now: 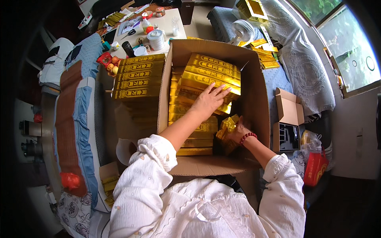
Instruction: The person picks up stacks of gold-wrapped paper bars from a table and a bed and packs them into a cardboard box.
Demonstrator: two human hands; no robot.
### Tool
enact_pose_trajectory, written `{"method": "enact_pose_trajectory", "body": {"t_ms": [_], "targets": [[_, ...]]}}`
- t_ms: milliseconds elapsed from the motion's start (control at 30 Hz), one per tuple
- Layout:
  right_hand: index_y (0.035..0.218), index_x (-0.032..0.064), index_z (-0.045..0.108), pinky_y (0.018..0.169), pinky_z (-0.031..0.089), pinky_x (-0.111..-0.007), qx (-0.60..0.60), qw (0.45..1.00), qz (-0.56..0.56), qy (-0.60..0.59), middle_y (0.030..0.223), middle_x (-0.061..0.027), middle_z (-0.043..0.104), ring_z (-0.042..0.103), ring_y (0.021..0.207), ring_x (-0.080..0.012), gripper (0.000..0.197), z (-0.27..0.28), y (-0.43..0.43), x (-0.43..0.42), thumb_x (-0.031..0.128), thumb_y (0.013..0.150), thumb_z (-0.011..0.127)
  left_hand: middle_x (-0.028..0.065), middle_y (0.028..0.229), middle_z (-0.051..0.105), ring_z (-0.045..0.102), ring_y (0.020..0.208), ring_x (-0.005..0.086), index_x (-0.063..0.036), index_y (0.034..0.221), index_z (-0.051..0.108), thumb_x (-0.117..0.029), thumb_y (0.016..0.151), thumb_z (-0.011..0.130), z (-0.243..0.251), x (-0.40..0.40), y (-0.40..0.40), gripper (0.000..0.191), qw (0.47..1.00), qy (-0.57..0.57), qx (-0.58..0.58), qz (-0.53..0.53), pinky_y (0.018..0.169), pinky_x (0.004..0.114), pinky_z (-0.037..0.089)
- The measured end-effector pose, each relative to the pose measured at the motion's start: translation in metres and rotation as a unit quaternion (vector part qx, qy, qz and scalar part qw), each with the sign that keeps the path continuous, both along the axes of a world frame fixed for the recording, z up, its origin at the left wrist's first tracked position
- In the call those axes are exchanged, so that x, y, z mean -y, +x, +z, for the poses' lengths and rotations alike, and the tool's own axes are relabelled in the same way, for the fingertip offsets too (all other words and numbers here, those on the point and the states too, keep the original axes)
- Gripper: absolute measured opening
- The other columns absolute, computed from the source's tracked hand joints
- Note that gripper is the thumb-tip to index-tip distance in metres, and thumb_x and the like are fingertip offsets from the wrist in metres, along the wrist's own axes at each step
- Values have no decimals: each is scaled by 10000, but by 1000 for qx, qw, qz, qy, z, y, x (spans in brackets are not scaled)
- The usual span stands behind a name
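An open cardboard carton (190,165) stands before me, with gold foil-covered boxes inside. My left hand (209,101) lies spread on the front of a raised, slanted group of gold boxes (212,70); whether it grips them cannot be told. Below and left of that group, more gold boxes (193,142) lie in rows. Deeper at the carton's right side, my right hand (239,131), with a red bead bracelet (248,137) at the wrist, touches crumpled-looking gold foil pieces (228,126). Its fingers are partly hidden.
Left of the carton rises a stack of gold boxes (138,76). Behind it, a white table (175,17) carries scissors (129,33), a white tub (155,40) and a black cylinder (128,48). A white fan (242,29) and an opened small cardboard box (287,110) are at the right.
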State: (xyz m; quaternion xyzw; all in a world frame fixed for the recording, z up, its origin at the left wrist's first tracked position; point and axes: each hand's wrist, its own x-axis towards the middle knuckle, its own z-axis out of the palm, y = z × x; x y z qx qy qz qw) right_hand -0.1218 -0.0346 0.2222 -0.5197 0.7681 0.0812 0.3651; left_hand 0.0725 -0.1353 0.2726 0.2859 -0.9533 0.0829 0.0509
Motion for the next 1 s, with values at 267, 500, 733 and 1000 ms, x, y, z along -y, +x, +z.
{"method": "enact_pose_trajectory", "body": {"t_ms": [267, 500, 733, 1000], "targets": [[1314, -46, 202, 965, 344, -373, -26, 981, 104, -162, 1166, -221, 430, 392, 1123, -342, 945, 99, 12, -42, 345, 626, 718, 95, 1440, 223, 213, 1326, 232, -100, 1142, 541, -168, 762, 588, -20, 1, 16, 389, 992, 99, -66, 49, 1075, 375, 185], [1300, -88, 215, 1003, 308, -361, 58, 986, 11, -159, 1236, -278, 374, 361, 1185, -373, 952, 104, -20, -50, 401, 633, 686, 128, 1322, 416, 312, 1277, 254, -85, 1177, 530, -246, 824, 552, 31, -13, 67, 389, 954, 279, -85, 75, 1075, 390, 184], [1247, -77, 249, 800, 463, -270, 218, 970, -89, -67, 1091, -165, 485, 551, 947, -205, 819, 110, -32, -42, 341, 694, 684, 139, 1075, 598, 559, 1009, 299, -48, 1086, 578, -141, 842, 536, 76, -63, 131, 264, 855, 359, -332, 176, 881, 352, 430], [1181, 30, 451, 829, 472, -367, 307, 917, -234, 102, 1109, -98, 550, 554, 1008, -189, 439, 152, -23, -34, 254, 814, 544, 127, 1018, 615, 581, 957, 258, -28, 1050, 594, -63, 841, 531, 60, -107, 154, 221, 799, 341, -469, 160, 858, 310, 439]]}}
